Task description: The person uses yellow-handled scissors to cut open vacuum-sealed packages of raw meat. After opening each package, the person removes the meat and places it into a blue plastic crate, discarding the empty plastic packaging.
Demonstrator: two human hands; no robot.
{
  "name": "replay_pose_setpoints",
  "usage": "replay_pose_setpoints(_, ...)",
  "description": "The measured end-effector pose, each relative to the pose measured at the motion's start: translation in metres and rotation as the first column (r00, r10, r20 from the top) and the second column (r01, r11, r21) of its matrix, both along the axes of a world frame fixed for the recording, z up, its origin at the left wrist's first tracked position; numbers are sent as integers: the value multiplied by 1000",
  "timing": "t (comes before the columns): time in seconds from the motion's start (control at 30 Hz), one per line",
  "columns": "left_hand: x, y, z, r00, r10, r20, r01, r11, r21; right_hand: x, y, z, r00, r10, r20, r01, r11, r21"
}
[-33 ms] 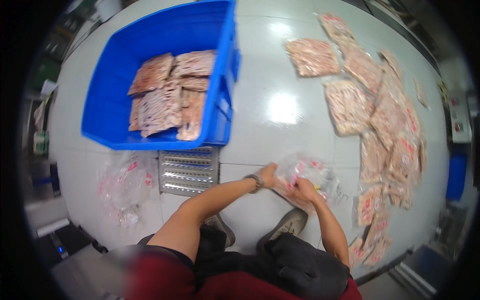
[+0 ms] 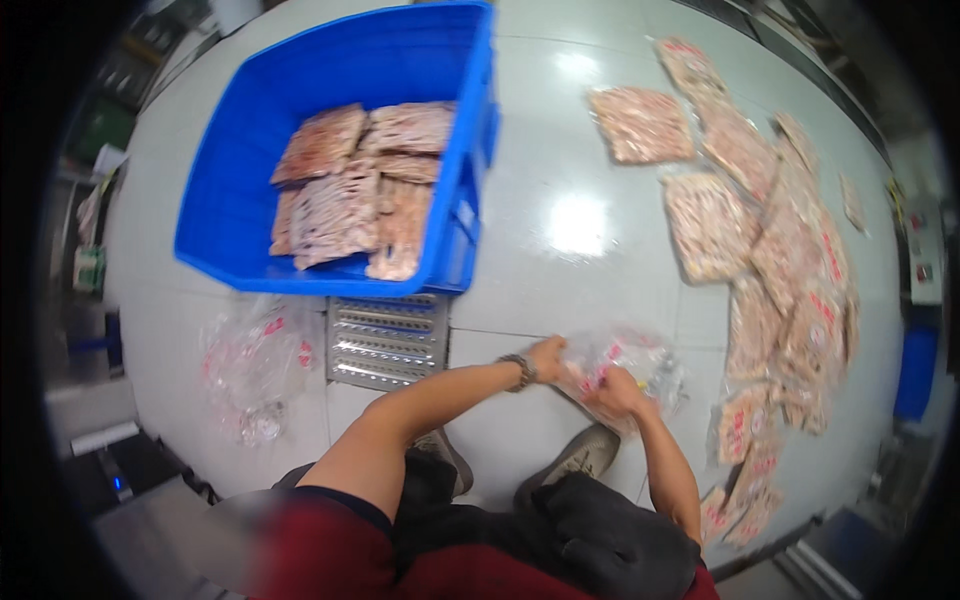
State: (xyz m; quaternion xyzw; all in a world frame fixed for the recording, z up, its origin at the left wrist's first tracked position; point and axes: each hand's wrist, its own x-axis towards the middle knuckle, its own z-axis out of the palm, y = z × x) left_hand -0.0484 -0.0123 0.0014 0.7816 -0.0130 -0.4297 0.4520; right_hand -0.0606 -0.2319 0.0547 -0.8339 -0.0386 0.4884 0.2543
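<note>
In front of my feet, a clear plastic bag with red print [image 2: 640, 352] lies on the floor around what looks like a pale pink slab of meat. My left hand [image 2: 547, 360], with a dark bracelet at the wrist, grips the bag's left edge. Closed fingers of my right hand [image 2: 618, 392] pinch the bag's film at its near side. Ahead to the left, a big blue tub [image 2: 225, 225] holds several unwrapped frozen meat slabs [image 2: 340, 215].
Several bagged meat slabs [image 2: 705, 228] lie spread and overlapping on the floor to the right. A pile of used-looking clear bags [image 2: 255, 365] sits at left, beside a perforated metal drain cover [image 2: 388, 340]. My shoes [image 2: 575, 455] stand just behind the bag.
The whole view has shifted slightly, so the tub and slabs appear a little further right. Both hands stay on the bag, with hardly any movement of their own.
</note>
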Motion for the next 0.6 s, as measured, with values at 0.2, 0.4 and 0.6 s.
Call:
replay_pose_setpoints(0.2, -10, 45, -3, 929, -306, 207, 302, 952, 51, -12, -12, 54, 974, -152, 170, 92, 944, 315)
replay_pose_setpoints(0.4, -5, 103, 47, 863, -492, 112, 451, 852, 267, 14, -60, 151, 661, -734, 157, 510, 592, 624)
replay_pose_setpoints(0.6, -6, 209, 41, 856, -517, -21, 496, 807, 321, 112, 50, 276, 521, -851, -68, 324, 124, 938)
